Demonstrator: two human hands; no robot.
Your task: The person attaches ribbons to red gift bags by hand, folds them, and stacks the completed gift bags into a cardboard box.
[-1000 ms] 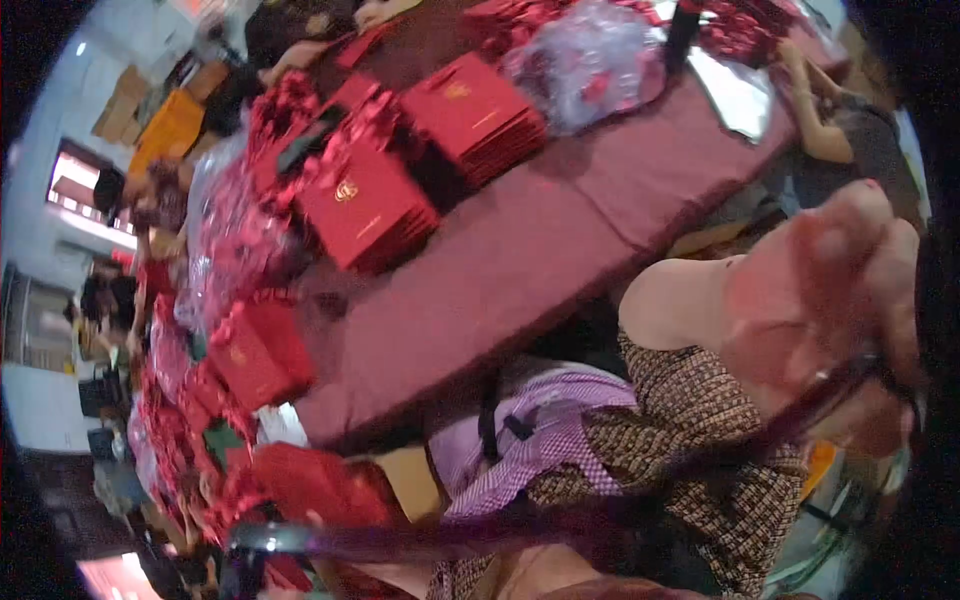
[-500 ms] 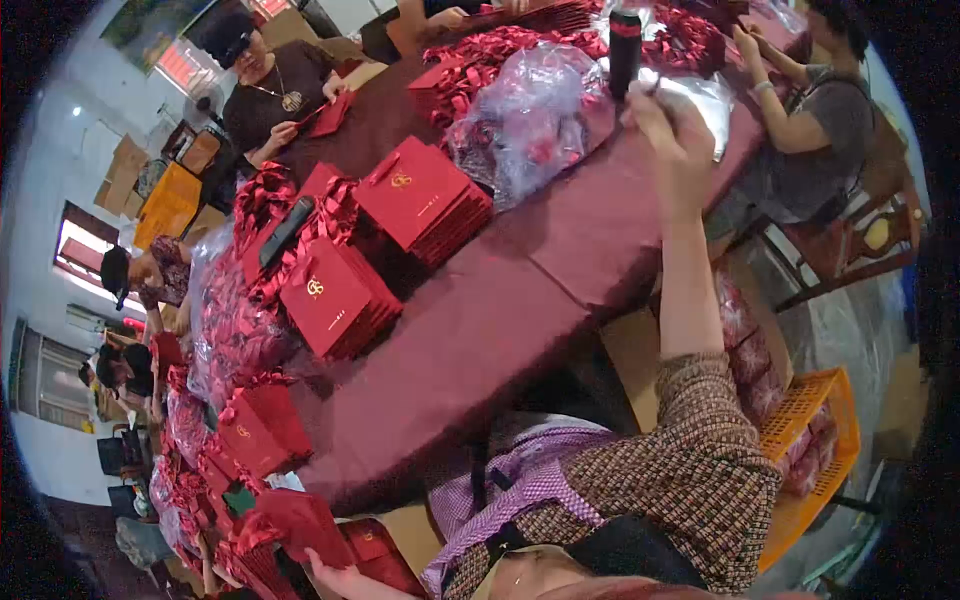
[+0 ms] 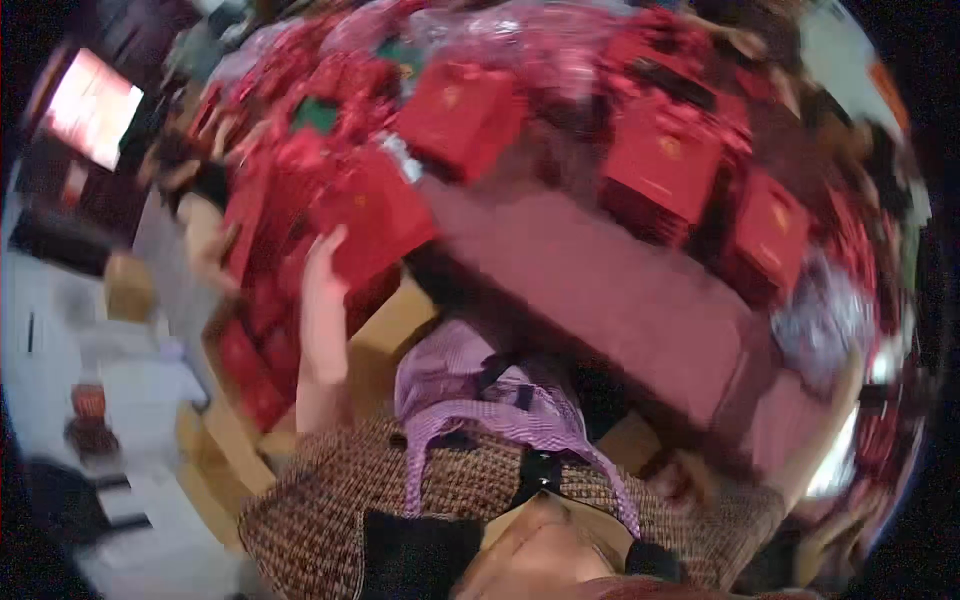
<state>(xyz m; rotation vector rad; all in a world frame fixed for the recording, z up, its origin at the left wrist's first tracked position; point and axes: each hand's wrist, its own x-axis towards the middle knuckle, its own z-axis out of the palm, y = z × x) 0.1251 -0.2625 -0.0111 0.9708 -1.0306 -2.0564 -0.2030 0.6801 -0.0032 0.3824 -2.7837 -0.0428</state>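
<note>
My left hand [image 3: 322,262] is at the near left edge of the table, its fingers closed on the lower edge of a red paper bag [image 3: 378,218]. Motion blur softens the fingers. At the far right my right arm reaches up the table, and my right hand [image 3: 852,372] is a smear by the clear plastic wrap [image 3: 822,318]; its fingers cannot be made out. Beyond the held bag sits a stack of red paper bags [image 3: 460,115] with a gold logo. A small white piece [image 3: 402,158] lies between them.
Two more stacks of red bags, one at mid-right [image 3: 662,172] and another farther right [image 3: 770,225], stand on the dark red tablecloth [image 3: 590,270]. Red ribbons and plastic fill the far side. A co-worker [image 3: 200,205] sits at left. Cardboard [image 3: 392,318] lies near my left arm.
My view has swung to the left and blurred. The left hand with the red bag now shows nearer the middle, while my right hand has shifted to the far right edge.
</note>
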